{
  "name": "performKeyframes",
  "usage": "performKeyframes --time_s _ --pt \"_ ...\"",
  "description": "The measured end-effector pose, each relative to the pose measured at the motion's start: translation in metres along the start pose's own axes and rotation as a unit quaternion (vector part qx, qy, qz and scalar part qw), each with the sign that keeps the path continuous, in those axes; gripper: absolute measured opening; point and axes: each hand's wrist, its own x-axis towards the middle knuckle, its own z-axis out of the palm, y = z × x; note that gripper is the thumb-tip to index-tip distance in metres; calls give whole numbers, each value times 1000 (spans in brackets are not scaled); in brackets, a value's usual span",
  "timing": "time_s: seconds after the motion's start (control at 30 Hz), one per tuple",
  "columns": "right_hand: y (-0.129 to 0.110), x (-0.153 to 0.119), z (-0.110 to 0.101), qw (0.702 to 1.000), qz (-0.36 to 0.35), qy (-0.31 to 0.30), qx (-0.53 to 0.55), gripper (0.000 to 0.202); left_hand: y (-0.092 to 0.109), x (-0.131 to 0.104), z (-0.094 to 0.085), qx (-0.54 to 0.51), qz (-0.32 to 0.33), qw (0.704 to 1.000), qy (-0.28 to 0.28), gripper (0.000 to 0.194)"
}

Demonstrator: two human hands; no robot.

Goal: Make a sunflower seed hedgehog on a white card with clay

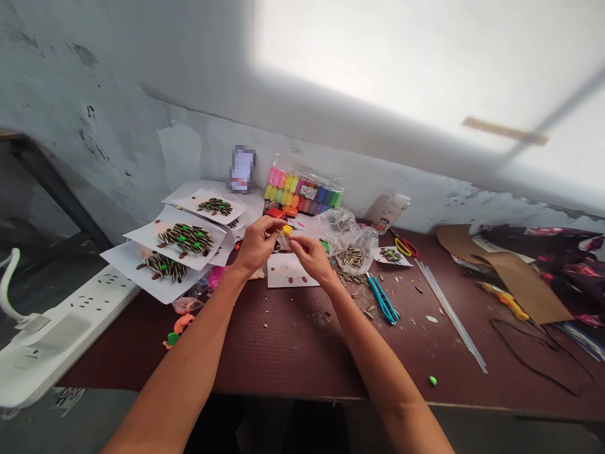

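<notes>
My left hand (258,244) and my right hand (309,255) come close together over the middle of the table, fingertips pinched. Between them is something small and pale that I cannot make out. A small yellow block (287,231) shows just behind the fingertips. Under the hands lies a white card (293,277) with brown spots and a faint pale shape. To the right, a clear plastic bag (347,227) holds striped sunflower seeds (352,257), some spilled beside it. On the left, a stack of white cards (137,243) carries seed-covered hedgehog shapes (186,238) dotted with green.
A pack of coloured clay (302,192) and a phone (242,169) lean by the wall. A blue utility knife (382,299), scissors (405,246), glue sticks (451,315) and a yellow glue gun (505,301) lie rightward. A white power strip (70,328) runs along the left edge.
</notes>
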Motion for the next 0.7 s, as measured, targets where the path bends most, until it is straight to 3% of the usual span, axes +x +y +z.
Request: performKeyframes --time_s 0.13,0.23,0.3,0.37,0.43,0.5,0.7 --pt "1 -10 0 994 -2 -7 107 30 2 -4 9 -125 -26 991 -39 23" --pt "5 -13 0 985 28 29 170 31 -3 -4 13 -125 -49 991 -21 38" --pt "7 -14 -1 974 51 51 216 32 -7 -4 13 -134 -105 985 -11 53" --pt "7 -16 -2 965 71 64 246 34 -9 -5 13 -181 -177 966 -44 60" --pt "6 -17 -4 960 86 65 259 39 -8 -6 14 -235 -236 938 -94 55" --pt "5 -18 -5 958 101 59 261 45 -5 -8 14 -259 -261 924 -104 48" --pt "7 -20 -8 962 123 16 242 38 1 -10 14 -247 -261 928 -94 40"
